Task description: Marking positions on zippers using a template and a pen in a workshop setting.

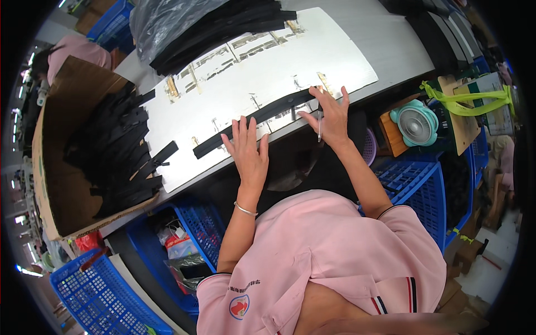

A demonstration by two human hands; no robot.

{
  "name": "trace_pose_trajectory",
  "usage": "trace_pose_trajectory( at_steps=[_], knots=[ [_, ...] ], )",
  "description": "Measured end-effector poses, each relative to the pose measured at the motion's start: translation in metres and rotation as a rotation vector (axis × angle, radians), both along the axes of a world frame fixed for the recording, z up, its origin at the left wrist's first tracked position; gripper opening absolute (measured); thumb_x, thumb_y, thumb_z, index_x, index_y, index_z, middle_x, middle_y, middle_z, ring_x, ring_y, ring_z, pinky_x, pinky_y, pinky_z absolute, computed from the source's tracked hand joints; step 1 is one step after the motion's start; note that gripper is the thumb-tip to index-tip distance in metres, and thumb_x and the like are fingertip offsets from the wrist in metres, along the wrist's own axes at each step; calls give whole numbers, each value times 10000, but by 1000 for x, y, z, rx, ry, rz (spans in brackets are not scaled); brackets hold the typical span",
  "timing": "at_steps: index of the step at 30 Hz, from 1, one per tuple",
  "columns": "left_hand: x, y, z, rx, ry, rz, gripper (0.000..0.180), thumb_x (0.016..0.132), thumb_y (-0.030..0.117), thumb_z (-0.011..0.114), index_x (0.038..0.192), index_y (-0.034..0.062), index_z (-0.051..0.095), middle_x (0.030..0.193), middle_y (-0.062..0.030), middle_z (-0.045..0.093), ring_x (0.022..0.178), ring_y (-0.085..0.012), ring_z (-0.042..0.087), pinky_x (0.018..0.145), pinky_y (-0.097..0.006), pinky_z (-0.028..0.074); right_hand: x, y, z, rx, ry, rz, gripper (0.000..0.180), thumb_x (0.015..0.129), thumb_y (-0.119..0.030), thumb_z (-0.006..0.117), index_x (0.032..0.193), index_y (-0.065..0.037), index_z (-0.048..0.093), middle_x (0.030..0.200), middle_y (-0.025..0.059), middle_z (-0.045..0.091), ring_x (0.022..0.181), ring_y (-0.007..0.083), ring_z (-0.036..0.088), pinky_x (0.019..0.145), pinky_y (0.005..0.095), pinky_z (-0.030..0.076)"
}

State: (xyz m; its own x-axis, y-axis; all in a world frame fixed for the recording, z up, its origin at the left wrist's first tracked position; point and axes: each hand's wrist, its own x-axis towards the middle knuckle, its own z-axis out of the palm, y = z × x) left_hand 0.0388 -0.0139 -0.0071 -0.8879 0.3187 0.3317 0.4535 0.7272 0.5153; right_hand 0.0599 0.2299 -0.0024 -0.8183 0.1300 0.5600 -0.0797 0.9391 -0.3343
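Note:
A long black fabric strip (pixel 279 107) lies slantwise along the near edge of a white board (pixel 218 92) with marks and tape pieces on it. My left hand (pixel 247 153) rests on the strip's left part, fingers spread. At the strip's right end, my right hand (pixel 335 121) touches it with its fingertips, the thumb apart. A slim, light-coloured pen (pixel 319 129) is tucked in this hand, between thumb and fingers. Beyond, a pile of similar black strips (pixel 218 33) covers the board's far edge, beside clear plastic wrap (pixel 159 28).
Left of the board, a cardboard box (pixel 50 162) holds many black strips (pixel 111 145). Blue baskets (pixel 100 296) stand below the table edge, and another blue basket (pixel 416 181) is at my right. A turquoise fan (pixel 416 123) sits near a yellow-green strap (pixel 469 106).

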Motion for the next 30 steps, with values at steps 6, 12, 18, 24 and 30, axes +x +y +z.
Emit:
trace_pose_trajectory(
  at_steps=[6, 12, 18, 24, 30],
  knots=[
    [10, -12, 2, -45, -7, 35, 551, 985, 216, 671, 1483, 42, 513, 1572, -172, 455, 1516, -372, 323, 1207, -671, 32, 2, 1, -6, 130, -5, 24, 567, 844, -293, 820, 1329, -115, 586, 1325, 66, 680, 1289, 252, 611, 1208, 608, 201],
    [14, -24, 2, -123, -36, 56, 595, 989, 248, 668, 1520, 63, 474, 1604, -139, 424, 1530, -347, 305, 1194, -691, -17, 0, 32, -14, 159, -21, 12, 472, 869, -202, 788, 1306, -145, 621, 1392, -30, 649, 1350, 223, 546, 1223, 593, 167],
    [20, -46, 3, -119, -54, 166, 606, 1003, 302, 644, 1530, 64, 464, 1614, -137, 412, 1540, -341, 285, 1192, -681, -44, 1, 31, -19, 104, -19, 25, 415, 887, -130, 777, 1276, -129, 632, 1383, -19, 660, 1332, 230, 558, 1230, 537, 196],
    [12, -74, -1, -89, -41, 220, 539, 1035, 271, 603, 1526, 83, 486, 1595, -125, 453, 1528, -312, 333, 1200, -663, -50, -1, 31, -21, 58, -14, 33, 392, 909, -115, 754, 1285, -104, 643, 1389, -5, 660, 1328, 250, 561, 1223, 531, 221],
    [9, -75, -3, -65, -26, 226, 538, 1017, 266, 637, 1511, 96, 509, 1583, -114, 470, 1526, -332, 330, 1201, -663, -32, -2, 26, -9, 45, -57, -3, 382, 938, -88, 711, 1312, -115, 642, 1331, 13, 684, 1318, 251, 568, 1219, 529, 231]
  ],
)
